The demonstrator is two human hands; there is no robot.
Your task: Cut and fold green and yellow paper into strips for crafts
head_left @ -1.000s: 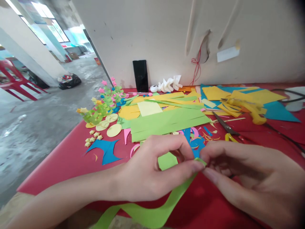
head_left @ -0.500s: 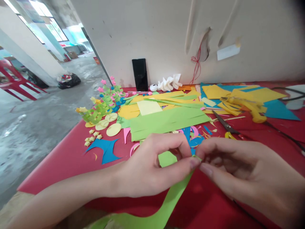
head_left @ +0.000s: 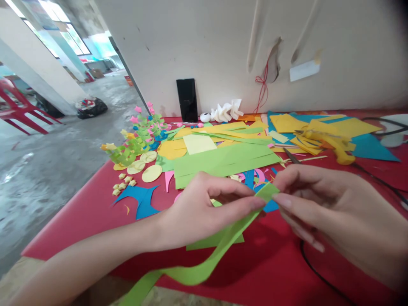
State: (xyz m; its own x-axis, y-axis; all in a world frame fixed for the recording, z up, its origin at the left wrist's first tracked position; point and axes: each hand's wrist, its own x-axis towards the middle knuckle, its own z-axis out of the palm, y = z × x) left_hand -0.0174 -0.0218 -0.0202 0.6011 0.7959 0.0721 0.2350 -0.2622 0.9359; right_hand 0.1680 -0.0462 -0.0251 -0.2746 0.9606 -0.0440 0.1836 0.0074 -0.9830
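From my end of the feed, I have both hands at centre and lower right, on one green strip (head_left: 194,275). My left hand (head_left: 197,212) grips it between thumb and fingers near its upper end; my right hand (head_left: 338,212) pinches the tip itself, its lower fingers loose. The rest of the strip droops in a wave to the bottom edge of the frame, with no creases that I can make out, so I judge this piece barely begun. Whether the tip carries a small fold, I cannot tell.

Some pieces look finished to me: at left of centre on the red worktop (head_left: 95,212) sit small folded stars (head_left: 122,185), round yellow discs (head_left: 152,173) just beside them, and, farther up, curled green paper shapes (head_left: 127,155) with stars on top. Plenty of paper looks unworked: slit green sheets (head_left: 223,163) lie across the middle, yellow sheets (head_left: 288,124) at upper right, and a blue offcut (head_left: 138,199) lies lower left of centre, near the left forearm
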